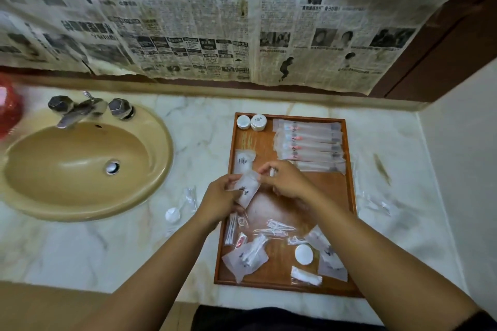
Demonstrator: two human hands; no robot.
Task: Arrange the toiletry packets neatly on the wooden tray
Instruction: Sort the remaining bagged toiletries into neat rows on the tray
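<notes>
Partly covered, the frosted packet sits pinched in each grip — left hand, right hand — print blurred.

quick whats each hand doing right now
left hand: closed, holding a frosted packet
right hand: closed, pinching the top edge of the same frosted packet

Bathroom: tan sink with tap sitting at frame left in marble worktop; newspaper covering wall above.
</notes>
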